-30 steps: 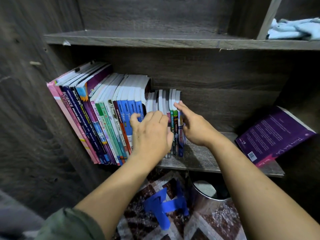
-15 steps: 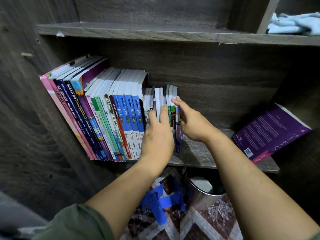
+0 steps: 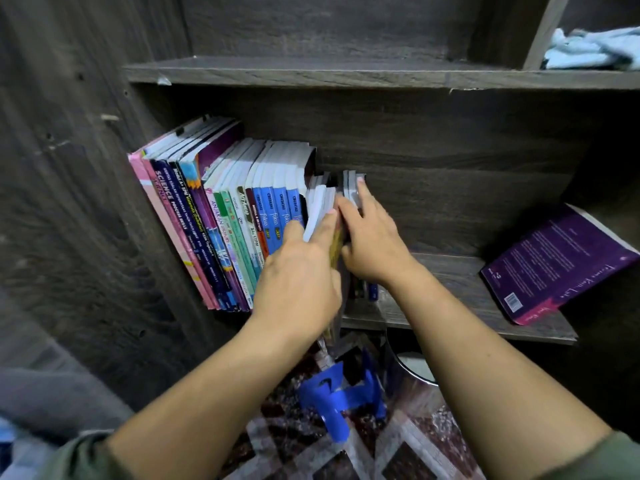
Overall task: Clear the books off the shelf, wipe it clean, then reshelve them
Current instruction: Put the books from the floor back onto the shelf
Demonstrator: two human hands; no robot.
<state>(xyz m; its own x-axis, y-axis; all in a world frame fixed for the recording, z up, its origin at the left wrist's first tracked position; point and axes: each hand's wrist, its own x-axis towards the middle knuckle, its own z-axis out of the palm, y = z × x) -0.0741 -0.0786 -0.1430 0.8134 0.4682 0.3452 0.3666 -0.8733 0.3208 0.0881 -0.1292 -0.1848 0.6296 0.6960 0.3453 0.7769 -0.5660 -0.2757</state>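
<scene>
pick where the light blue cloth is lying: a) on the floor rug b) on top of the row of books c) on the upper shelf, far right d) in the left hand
c: the crumpled light blue cloth lies on the dark wooden upper shelf, at its far right end.

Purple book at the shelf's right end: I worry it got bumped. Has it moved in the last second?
No. The purple book still leans at the right end of the shelf, lower corner near the front edge, as before.
</scene>
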